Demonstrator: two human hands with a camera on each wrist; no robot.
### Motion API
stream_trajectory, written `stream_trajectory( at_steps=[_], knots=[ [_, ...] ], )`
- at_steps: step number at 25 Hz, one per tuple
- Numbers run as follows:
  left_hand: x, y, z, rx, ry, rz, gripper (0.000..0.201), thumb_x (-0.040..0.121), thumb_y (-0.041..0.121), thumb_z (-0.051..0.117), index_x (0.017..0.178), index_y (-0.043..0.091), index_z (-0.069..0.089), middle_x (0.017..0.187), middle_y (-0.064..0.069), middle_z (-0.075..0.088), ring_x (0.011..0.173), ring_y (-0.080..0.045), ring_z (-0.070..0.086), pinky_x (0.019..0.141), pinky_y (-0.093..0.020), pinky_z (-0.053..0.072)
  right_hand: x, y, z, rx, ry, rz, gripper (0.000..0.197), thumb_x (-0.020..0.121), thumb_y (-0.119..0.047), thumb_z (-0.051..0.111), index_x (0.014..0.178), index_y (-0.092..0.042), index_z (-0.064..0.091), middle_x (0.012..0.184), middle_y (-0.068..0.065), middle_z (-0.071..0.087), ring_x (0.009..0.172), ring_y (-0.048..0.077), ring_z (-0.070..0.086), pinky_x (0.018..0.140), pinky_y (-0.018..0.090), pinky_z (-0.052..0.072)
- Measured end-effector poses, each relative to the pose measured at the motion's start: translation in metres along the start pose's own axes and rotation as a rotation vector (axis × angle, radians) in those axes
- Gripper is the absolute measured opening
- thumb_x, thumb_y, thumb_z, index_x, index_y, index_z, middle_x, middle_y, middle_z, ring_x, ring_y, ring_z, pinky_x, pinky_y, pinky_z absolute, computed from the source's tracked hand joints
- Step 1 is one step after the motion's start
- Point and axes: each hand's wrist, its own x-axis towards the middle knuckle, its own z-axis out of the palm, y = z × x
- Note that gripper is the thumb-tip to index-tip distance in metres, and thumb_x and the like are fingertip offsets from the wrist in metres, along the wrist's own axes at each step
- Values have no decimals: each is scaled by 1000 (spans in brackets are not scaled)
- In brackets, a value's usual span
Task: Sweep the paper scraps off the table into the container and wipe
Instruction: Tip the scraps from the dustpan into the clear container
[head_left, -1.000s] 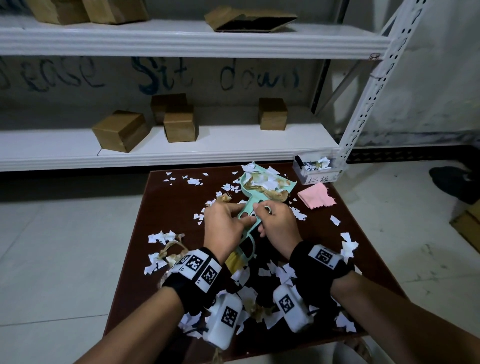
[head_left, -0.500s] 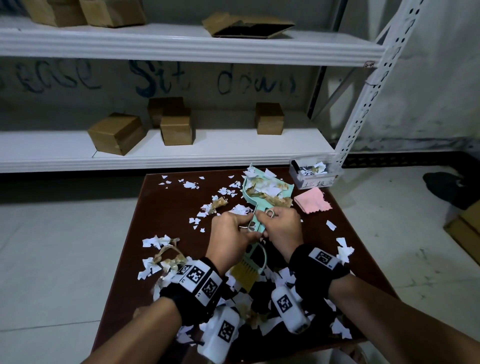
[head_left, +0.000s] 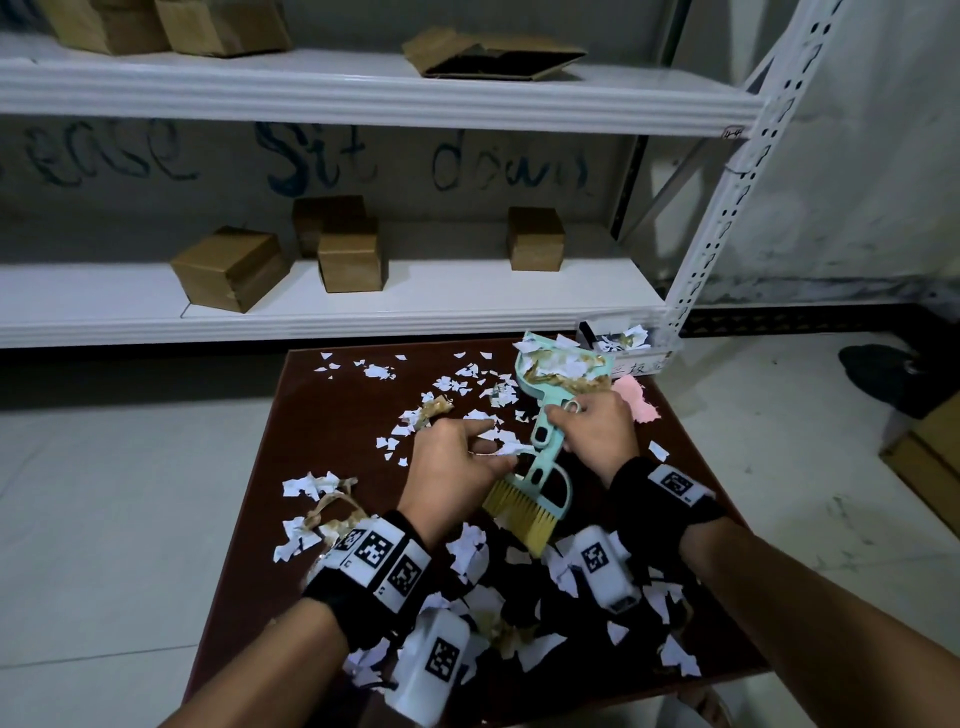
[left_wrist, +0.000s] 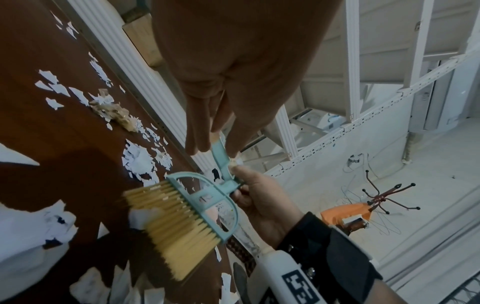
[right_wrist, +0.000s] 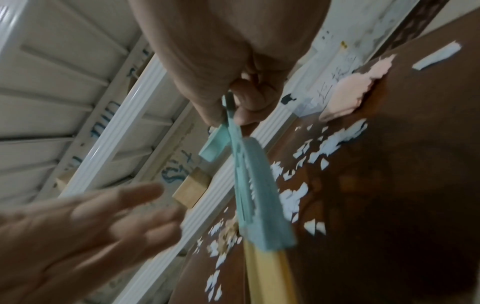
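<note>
Near the middle of the dark brown square table (head_left: 249, 545), the right hand (head_left: 597, 431) has its fingers curled round the handle of a mint-green plastic hand brush with yellow bristles (head_left: 535, 493), its bristles pointing toward the near edge — likely so the brush can drag torn white and tan paper scraps (head_left: 467, 556) toward the pan. Left of the brush, the left hand (head_left: 452, 462) is spread with fingers loose, gripping nothing in the right wrist view; it lies just beside the brush handle, though whether it touches cannot be told. Beyond the right hand, a matching mint-green plastic dustpan (head_left: 561, 369) sits at the far right, already heaped with scraps, close to a small clear plastic container (head_left: 623, 343) at the far right corner — a short carry for tipping out. Just beside the pan lies a pink cloth (head_left: 636, 402), probably kept for wiping. Scraps cover much of the table, so sweeping looks well short of done
</note>
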Motion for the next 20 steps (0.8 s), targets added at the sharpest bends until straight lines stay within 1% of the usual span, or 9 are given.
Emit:
stream_trajectory(
  at_steps=[2,4,6,8,10,12,14,17,20],
  knots=[
    [3,0,-8,11,30,20,56,82,24,85,133,11,67,89,1,77,76,-5,72,78,-16,57,16,3,-14,-51,3,30,37,88,-26,77,77,8,70,75,20,72,57,27,66,62,43,61],
    [3,1,-16,15,58,21,51,85,24,82,132,14,68,82,5,77,74,-4,71,66,-7,50,32,8,-27,-89,22,57,34,86,-27,78,75,5,71,81,16,73,67,32,72,69,44,62],
    [1,4,-21,38,72,23,48,87,24,79,133,15,67,78,4,77,76,-8,73,61,-4,48,46,14,-36,-86,40,92,28,82,-27,80,72,-1,73,77,12,76,68,33,73,74,48,63],
    [-1,5,-25,68,77,45,49,89,25,77,135,15,65,77,3,77,77,-8,73,65,-9,51,51,24,-39,-71,51,118,27,81,-26,79,73,-1,74,67,11,75,59,29,73,75,50,63],
    [-2,5,-27,94,80,57,49,90,26,76,136,16,64,77,4,77,78,-5,72,76,-19,55,47,28,-37,-75,43,124,31,85,-24,78,71,2,70,65,14,73,50,23,69,74,48,63],
    [0,1,-29,115,81,40,47,90,27,75,135,16,65,78,6,77,84,-4,71,82,-24,55,43,31,-32,-66,39,138,35,86,-24,78,69,4,68,65,16,72,52,25,67,76,48,63],
    [-1,-2,-30,155,53,7,39,91,29,75,127,17,69,80,8,76,85,-4,70,80,-22,53,41,33,-26,-66,27,147,37,87,-23,77,67,7,68,59,14,70,53,23,65,88,44,60],
    [-2,-2,-28,193,-16,12,17,91,29,74,101,16,76,77,6,74,75,-6,69,69,-20,50,42,27,-24,-67,16,147,33,85,-19,78,63,4,70,54,3,70,58,10,65,109,42,49],
    [-4,0,-24,196,-111,10,14,93,28,72,86,17,77,74,3,74,64,-5,65,57,-13,45,39,12,-37,-79,15,155,29,82,-18,81,60,-3,71,54,5,71,53,12,67,99,37,56]
  ],
)
